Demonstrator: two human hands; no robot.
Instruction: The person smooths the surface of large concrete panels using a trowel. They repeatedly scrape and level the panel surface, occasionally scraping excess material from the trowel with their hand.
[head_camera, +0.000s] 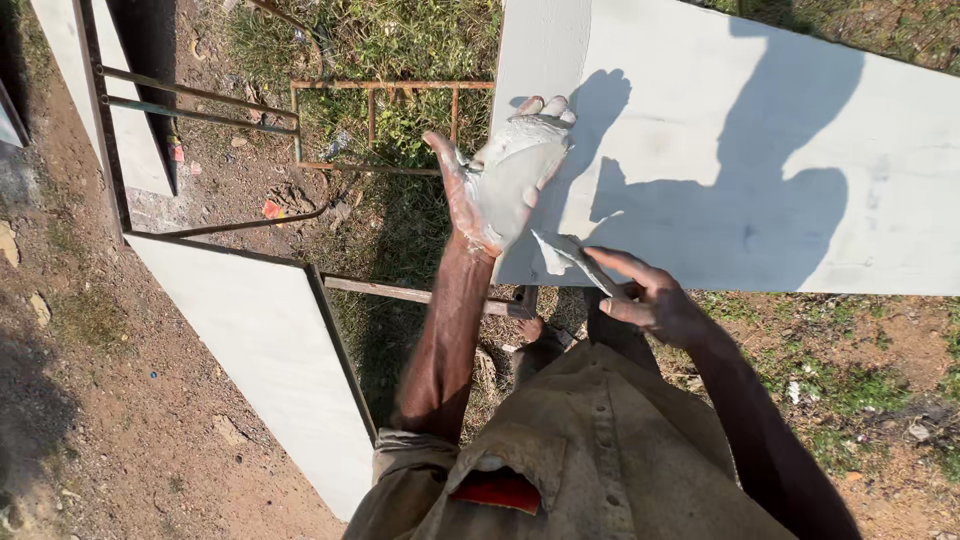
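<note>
A large white board stands in front of me, with my shadow on it. My left hand is raised with its palm up, and a flat pad of grey-white putty covers the palm and fingers. It hovers over the board's lower left edge. My right hand grips a thin putty knife. The blade is smeared with putty and points up-left toward my left hand, its tip close to the board's bottom edge.
A second white panel in a dark metal frame leans at the lower left. A rusty metal frame lies on the grass behind. Bare earth lies to the left, and patchy grass to the right under the board.
</note>
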